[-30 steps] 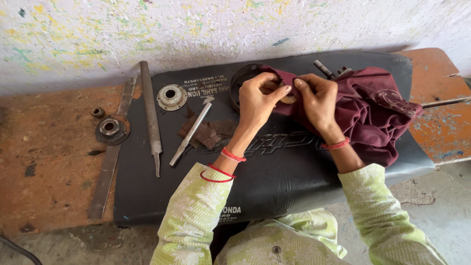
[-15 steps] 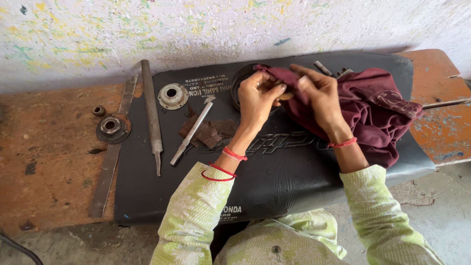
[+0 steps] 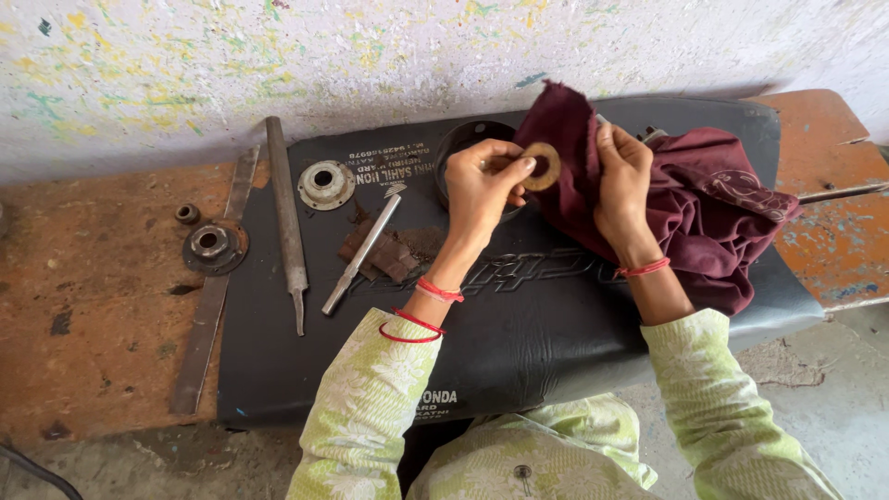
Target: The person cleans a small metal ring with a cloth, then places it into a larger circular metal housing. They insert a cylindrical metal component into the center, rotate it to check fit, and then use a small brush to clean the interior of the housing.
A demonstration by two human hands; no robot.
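1 ring in left hand, 1 maroon cloth in right hand

The person wears a pale green garment with a white floral pattern and long sleeves. The left hand has two red thread bangles at its wrist; the right hand has one.

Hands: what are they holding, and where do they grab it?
Left hand pinches a brown ring by its rim; right hand grips a maroon cloth near its upper edge.
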